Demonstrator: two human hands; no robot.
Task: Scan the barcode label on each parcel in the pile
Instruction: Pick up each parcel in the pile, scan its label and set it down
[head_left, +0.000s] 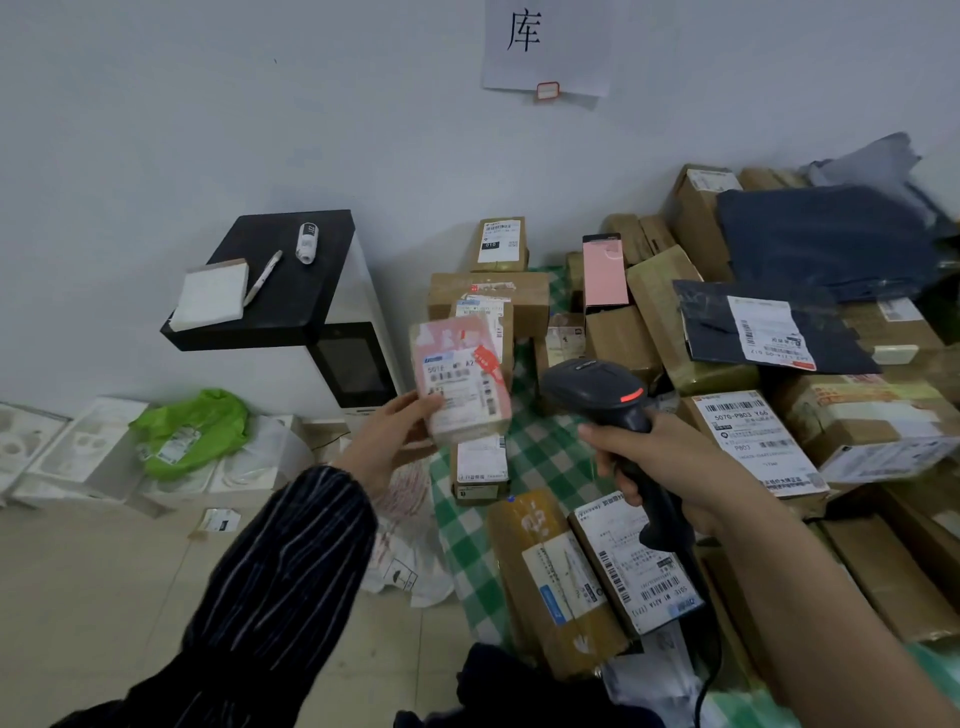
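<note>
Pale wall (260, 130) behind, glossy tiled floor (104, 571) below, and I'm looking down over a green-and-white checked cloth (535, 452) heaped with parcels (649, 332), mostly taped brown cardboard boxes, with a crinkled dark plastic mailer (769, 327) lying on top towards the cloth's far right corner. Up in the air over the cloth's left edge, my left hand (387, 441) holds a small parcel (462, 382), a squat block wrapped in clear shiny film with pink print. Thumb lies on the front face at its lower left corner; the fingers are hidden behind the parcel, so I can't tell how they lie. Its white label (460, 384) faces me, tilted a little. My right hand (670, 462) has its fingers curled tight round the handle of a matte black barcode scanner (597, 395), a red light glowing on its rounded head. Scanner head sits just right of the parcel, not touching it.
</note>
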